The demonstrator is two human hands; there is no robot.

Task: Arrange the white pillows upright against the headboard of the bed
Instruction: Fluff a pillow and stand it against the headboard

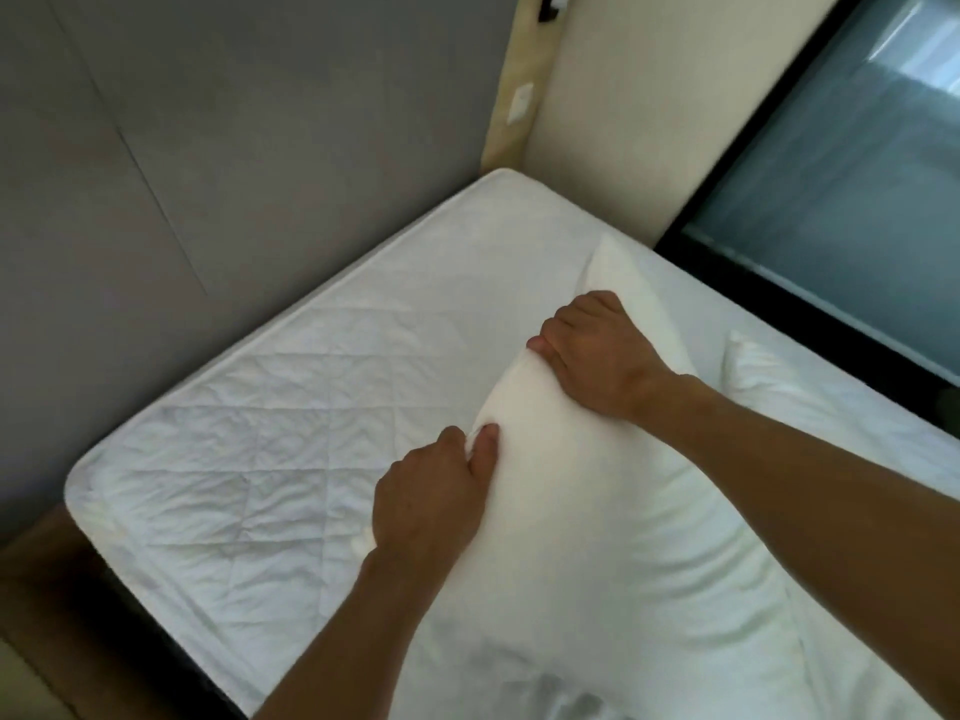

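A white pillow is lifted over the quilted white mattress, tilted with one corner pointing toward the far side. My left hand pinches its left edge. My right hand grips its upper edge from above. A second white pillow lies flat on the bed to the right, partly hidden behind my right forearm. The grey padded headboard rises along the left side of the mattress, with a strip of bare bed between it and the held pillow.
A cream wall panel with a white switch stands at the far corner. A dark-framed glass window runs along the right side of the bed. Brown floor shows at the lower left beside the mattress corner.
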